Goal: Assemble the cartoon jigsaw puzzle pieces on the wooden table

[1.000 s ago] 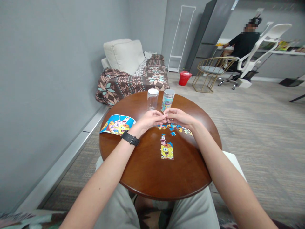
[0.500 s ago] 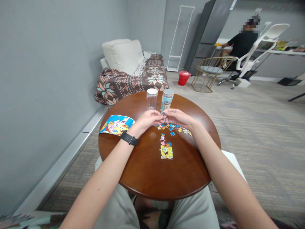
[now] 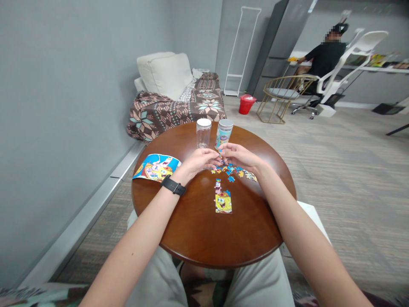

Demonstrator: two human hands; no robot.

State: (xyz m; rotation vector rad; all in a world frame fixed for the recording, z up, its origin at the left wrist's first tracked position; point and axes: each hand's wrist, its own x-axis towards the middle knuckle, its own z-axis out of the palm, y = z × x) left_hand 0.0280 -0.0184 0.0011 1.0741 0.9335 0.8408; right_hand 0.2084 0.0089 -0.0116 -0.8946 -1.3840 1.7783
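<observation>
Over a pile of loose jigsaw puzzle pieces my two hands meet, fingertips almost touching. My right hand pinches a small puzzle piece at its fingertips. My left hand has its fingers curled together beside that piece; what lies in them is too small to make out. Nearer to me lies a joined section of puzzle with a yellow cartoon face, and a narrow strip with a pink figure runs up from its left side. A printed picture sheet lies left, partly behind my left forearm.
A clear jar and a jar with a cartoon label stand just beyond my hands on the round wooden table. A covered sofa is behind it. At the far right a person sits at a counter.
The puzzle piece at my right fingertips has turned and shifted slightly to the right. My left fingertips have moved a little right and down. The joined section stays put.
</observation>
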